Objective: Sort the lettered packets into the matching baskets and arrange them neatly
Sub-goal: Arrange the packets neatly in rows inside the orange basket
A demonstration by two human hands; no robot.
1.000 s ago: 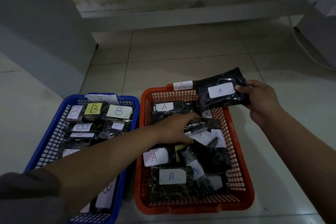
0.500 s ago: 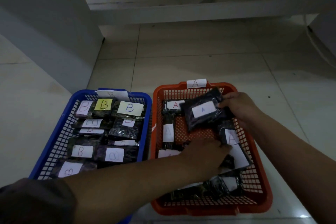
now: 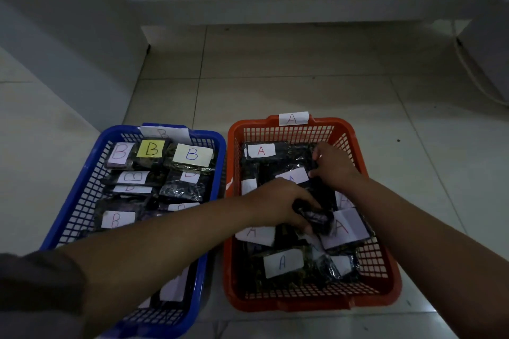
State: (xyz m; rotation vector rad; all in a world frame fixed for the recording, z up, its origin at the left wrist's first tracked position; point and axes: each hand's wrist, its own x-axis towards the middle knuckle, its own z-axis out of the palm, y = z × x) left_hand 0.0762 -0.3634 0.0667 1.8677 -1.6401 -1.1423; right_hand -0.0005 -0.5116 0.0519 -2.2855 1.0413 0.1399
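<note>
Two baskets stand side by side on the floor. The orange basket on the right carries an A tag and holds several dark packets labelled A. The blue basket on the left holds several packets labelled B. My left hand reaches across into the orange basket and grips a small dark packet at its middle. My right hand is in the basket's far right part, its fingers curled on the edge of a dark packet with an A label that lies flat among the others.
Pale tiled floor stretches beyond and to the right of the baskets. A grey wall or cabinet side rises at the left. A white ledge runs along the back, and a cable hangs at the far right.
My right hand has lowered the A packet from above the rim down into the orange basket. My left hand has shifted toward the basket's middle and closed on a small packet.
</note>
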